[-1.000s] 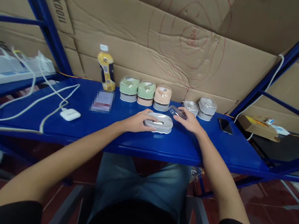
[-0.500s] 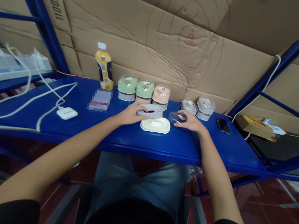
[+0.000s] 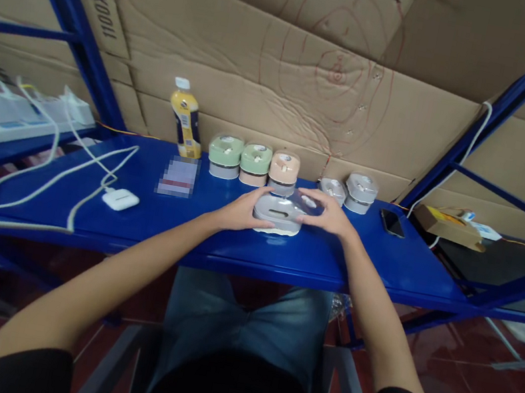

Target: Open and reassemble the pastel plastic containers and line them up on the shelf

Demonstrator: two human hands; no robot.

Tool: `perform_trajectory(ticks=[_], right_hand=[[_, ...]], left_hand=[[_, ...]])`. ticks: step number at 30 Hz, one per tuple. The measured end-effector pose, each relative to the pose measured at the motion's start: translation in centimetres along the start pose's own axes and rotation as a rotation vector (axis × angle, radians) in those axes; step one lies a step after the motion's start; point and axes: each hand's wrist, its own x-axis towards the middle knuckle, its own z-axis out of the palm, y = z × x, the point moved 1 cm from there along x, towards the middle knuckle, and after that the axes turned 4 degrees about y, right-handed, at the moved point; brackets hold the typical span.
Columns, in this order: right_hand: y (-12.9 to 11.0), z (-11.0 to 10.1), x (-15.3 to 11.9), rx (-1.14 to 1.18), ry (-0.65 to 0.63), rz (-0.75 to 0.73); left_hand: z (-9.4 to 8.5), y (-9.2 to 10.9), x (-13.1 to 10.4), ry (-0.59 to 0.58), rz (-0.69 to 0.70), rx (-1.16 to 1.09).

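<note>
In the head view my left hand [image 3: 242, 212] wraps round the left end of a grey oval plastic ring [image 3: 273, 208], fingers closed on it. The ring sits over a cream base [image 3: 281, 232], whose front rim shows beneath it. My right hand [image 3: 333, 216] pinches a clear domed lid [image 3: 309, 203], tilted over the right end of the grey ring. Whether lid and ring touch I cannot tell. Behind them stands a peach-topped box [image 3: 284, 168] with a clear cover. Two green-topped boxes [image 3: 226, 151] are to its left.
Grey boxes [image 3: 361, 190] stand at the back right, near a phone [image 3: 392, 223]. At the back left is a yellow bottle [image 3: 187, 122]. A white earphone case [image 3: 120, 199] and white cables [image 3: 72, 210] lie on the left of the blue table [image 3: 213, 245].
My left hand has set the grey ring down over the cream base. My right hand has brought the clear lid left, up to the ring.
</note>
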Motion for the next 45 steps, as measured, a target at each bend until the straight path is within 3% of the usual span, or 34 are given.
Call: perform_trajectory(ticks=[5,9,22,38,45], right_hand=[[-2.2,3.5,1.5,-0.124,-0.083,-0.076],[-2.7,5.0,2.4,-0.181,-0.109,-0.065],[-3.2,5.5,1.9,-0.268,-0.18,-0.032],[-4.4,6.2,1.4,-0.407,-0.235,-0.004],[-2.8,5.0,-1.3,-0.243,-0.22,-0.076]], left_hand=[[0.4,-0.4,0.1,0.009,-0.021,-0.035],[0.6,-0.7,0.1,0.006,-0.014,-0.055],[0.9,-1.0,0.0,-0.029,0.041,-0.038],[0.6,-0.9,-0.1,-0.031,0.005,-0.013],[0.5,-0.8,-0.1,-0.039,-0.011,-0.013]])
